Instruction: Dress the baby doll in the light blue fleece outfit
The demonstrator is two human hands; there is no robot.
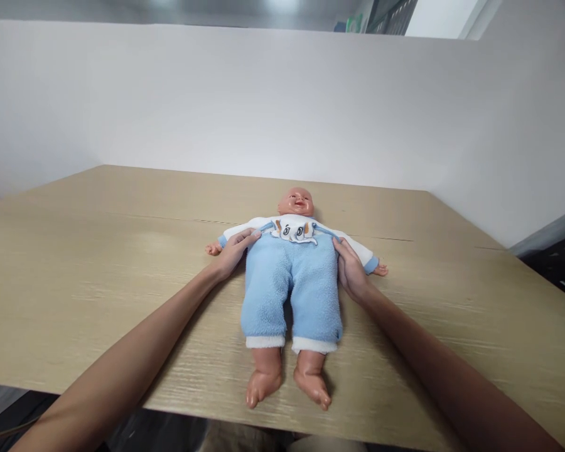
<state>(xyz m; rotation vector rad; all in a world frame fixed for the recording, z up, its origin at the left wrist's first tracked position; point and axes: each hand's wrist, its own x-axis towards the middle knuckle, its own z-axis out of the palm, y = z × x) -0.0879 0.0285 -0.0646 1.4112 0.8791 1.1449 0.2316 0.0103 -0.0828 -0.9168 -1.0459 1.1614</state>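
Note:
A baby doll [295,202] lies on its back, head away from me and bare feet toward me, arms spread to the sides. It wears fluffy light blue pants [268,285] with white cuffs and a white top [252,224] with blue cuffs and an animal face on the chest. At the left of the waist, my left hand [236,251] pinches the edge of the pants' waistband. My right hand [351,269] grips the waistband at the opposite side, its thumb on the fabric. Both hands pull the waistband taut outward, and some fingertips are hidden behind the cloth.
Under the doll is a wooden table [122,270] with pale grain and thin seams. A white partition wall [263,100] rises behind it and on the sides. Dark objects [558,257] stand beyond the right edge. The table's front edge runs close to my body.

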